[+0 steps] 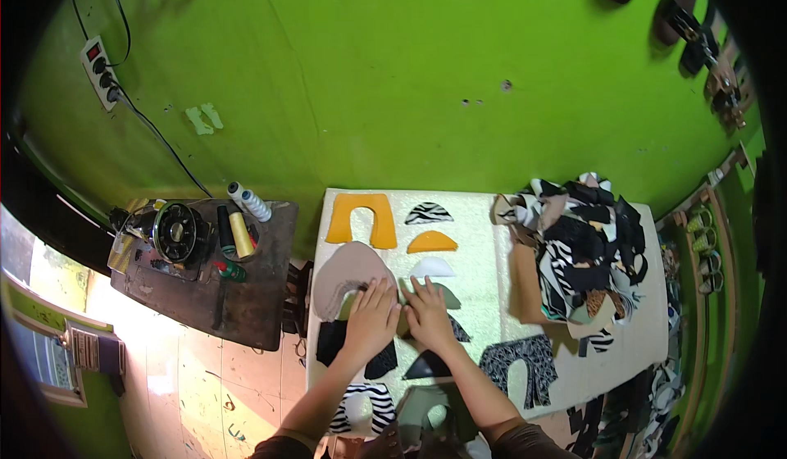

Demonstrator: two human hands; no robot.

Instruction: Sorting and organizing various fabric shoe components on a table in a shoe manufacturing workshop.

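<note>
My left hand [373, 320] lies flat, fingers stretched out, on the right side of a beige U-shaped cut piece [348, 262]. My right hand [428, 318] rests beside it, fingers spread, at the left edge of an olive half-round piece [448, 297]. Above the right fingertips lies a white half-round piece [433, 267]. Farther up are an orange U-shaped piece [338, 221], an orange half-round [432, 242] and a zebra-striped half-round [429, 213]. Under my left wrist a black piece [330, 342] is partly hidden. Neither hand grips anything.
A box [527, 283] heaped with fabric scraps [586, 229] stands right on the pale table. Nearer lie a patterned U-piece [522, 362] and a zebra-striped one [381, 406]. Left, a dark table [262, 295] bears a sewing machine [175, 231] and thread cones [256, 206].
</note>
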